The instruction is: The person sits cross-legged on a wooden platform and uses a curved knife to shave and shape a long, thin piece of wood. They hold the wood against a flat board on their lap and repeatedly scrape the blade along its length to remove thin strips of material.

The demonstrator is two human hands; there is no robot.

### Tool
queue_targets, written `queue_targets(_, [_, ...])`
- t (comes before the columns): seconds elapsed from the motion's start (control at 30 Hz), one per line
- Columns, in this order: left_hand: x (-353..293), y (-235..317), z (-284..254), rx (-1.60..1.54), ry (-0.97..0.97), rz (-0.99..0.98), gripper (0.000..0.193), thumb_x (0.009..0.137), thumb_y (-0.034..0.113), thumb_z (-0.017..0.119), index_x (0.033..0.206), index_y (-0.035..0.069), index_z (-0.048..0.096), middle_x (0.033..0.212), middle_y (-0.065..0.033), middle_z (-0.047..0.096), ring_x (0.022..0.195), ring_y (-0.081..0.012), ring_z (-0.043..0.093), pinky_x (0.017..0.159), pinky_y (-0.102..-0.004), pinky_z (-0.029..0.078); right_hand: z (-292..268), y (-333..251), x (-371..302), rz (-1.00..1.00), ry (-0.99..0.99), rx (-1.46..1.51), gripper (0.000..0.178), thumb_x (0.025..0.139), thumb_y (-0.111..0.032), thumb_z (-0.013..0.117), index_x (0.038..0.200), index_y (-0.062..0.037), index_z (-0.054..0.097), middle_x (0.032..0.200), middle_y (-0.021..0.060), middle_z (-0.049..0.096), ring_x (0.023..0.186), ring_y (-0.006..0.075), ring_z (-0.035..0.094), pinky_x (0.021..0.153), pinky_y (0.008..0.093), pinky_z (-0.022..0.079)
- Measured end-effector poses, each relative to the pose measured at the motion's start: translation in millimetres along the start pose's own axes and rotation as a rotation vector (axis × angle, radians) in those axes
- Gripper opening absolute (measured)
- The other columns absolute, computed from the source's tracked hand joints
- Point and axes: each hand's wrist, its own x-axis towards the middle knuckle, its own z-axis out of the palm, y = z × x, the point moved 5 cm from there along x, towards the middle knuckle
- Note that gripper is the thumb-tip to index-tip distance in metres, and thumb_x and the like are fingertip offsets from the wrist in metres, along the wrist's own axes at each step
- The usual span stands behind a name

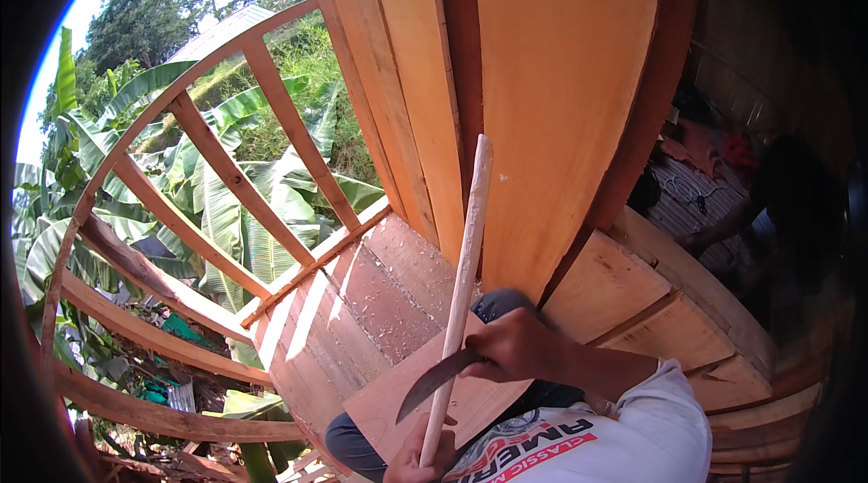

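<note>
A long, pale, peeled wooden stick [467, 239] stands tilted in front of me, its top end reaching up past the wall boards. My left hand [421, 458] is closed around its lower end, close to my body. In my right hand [520, 347] is the handle of a knife with a broad, curved dark blade [438, 382]. The blade crosses the stick just above my left hand and points down to the left; whether its edge bites into the wood cannot be made out. Under both lies a flat wooden board [389, 402] across my lap.
Wood shavings litter the plank floor [384, 289] ahead. A slatted wooden railing [226, 180] curves along the left, with banana plants beyond. A plank wall [561, 76] rises in front. At right, past a wooden sill [624, 289], a person's arm [723, 228] shows in a dark room.
</note>
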Motion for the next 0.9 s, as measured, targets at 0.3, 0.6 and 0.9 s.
queue_targets(0.3, [-4,9,3,0.055,0.025,0.082,0.077,0.054,0.008,0.06,0.125,0.001,0.035,0.064,-0.0009,0.036,0.049,-0.009,0.033,0.045,-0.0246,0.023,-3,4,6,0.167,-0.098,-0.074,0.031,0.081,-0.038,0.071,0.073,-0.0084,0.063,0.055,0.0111,0.054,0.052,0.0312,0.059,0.049,0.0375,0.046])
queue_targets(0.6, [2,15,-4,0.067,0.004,0.072,0.077,0.055,0.01,0.062,0.126,0.001,0.036,0.068,0.0,0.036,0.054,-0.0093,0.034,0.049,-0.0236,0.024,-22,44,27,0.411,0.016,-0.109,0.044,0.085,-0.042,0.066,0.073,-0.0002,0.06,0.052,0.0147,0.053,0.048,0.0306,0.058,0.046,0.035,0.044])
queue_targets(0.9, [14,17,-24,0.17,-0.081,0.102,0.078,0.055,0.007,0.058,0.129,0.002,0.034,0.068,0.0003,0.035,0.054,-0.0092,0.033,0.049,-0.0239,0.023,-1,46,5,0.408,0.094,0.053,0.038,0.083,-0.039,0.068,0.071,-0.0051,0.059,0.058,0.0118,0.053,0.053,0.0313,0.058,0.052,0.0376,0.046])
